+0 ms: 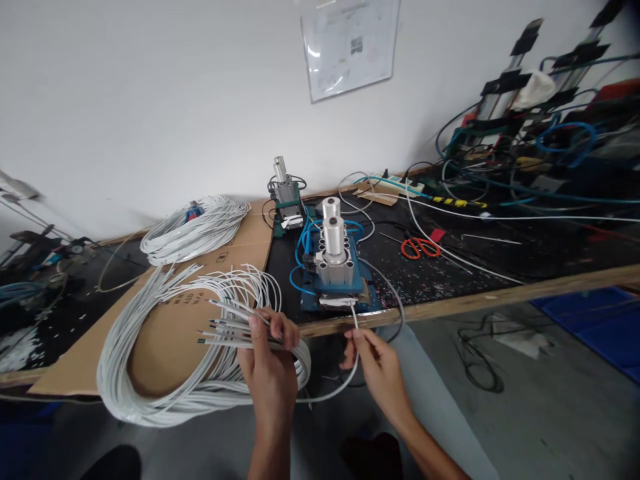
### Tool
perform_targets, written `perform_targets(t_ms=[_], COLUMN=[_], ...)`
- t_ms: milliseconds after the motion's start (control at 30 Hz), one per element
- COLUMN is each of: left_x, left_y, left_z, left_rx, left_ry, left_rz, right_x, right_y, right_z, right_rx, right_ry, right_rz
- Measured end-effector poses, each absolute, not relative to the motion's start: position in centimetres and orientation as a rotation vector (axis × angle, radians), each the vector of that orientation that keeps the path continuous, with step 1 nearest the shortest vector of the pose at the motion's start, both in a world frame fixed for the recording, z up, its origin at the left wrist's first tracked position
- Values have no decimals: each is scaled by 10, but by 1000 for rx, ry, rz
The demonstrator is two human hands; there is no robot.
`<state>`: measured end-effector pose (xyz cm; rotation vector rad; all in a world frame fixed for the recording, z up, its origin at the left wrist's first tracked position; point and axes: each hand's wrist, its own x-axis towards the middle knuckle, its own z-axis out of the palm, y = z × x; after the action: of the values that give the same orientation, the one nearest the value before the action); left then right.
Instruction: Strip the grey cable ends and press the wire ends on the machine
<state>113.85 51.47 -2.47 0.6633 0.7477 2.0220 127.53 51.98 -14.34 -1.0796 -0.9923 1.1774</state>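
and the left hand [273,363] grips bare-cored cable ends [223,324], the right hand [384,377] pinches one white cable [355,319] at the pneumatic press [334,257], while many coiled cables [114,360] look unstripped.

There are 2 hands: 1 left hand [270,357] with at least 4 cable ends [227,325], and 1 right hand [377,367] with 1 white cable [355,321]. The bench holds 2 large cable coils, 1 near [163,407] and 1 far [197,227], 1 pair of scissors [419,241] and 1 blue-based press [334,260]. The wall has 1 posted sheet [350,50].
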Motion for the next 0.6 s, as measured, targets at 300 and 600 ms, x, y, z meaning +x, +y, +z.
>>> perform_targets(t_ms=[300, 600], left_x=[1151, 1174], left_y=[514, 503], left_z=[-34, -41], left_rx=[729, 892], left_ry=[926, 1024], left_rz=[1768, 1312], right_x=[1278, 1286], right_y=[495, 476], right_z=[-126, -92], right_rx=[-1081, -949], right_ry=[-1236, -1540], right_rz=[948, 618])
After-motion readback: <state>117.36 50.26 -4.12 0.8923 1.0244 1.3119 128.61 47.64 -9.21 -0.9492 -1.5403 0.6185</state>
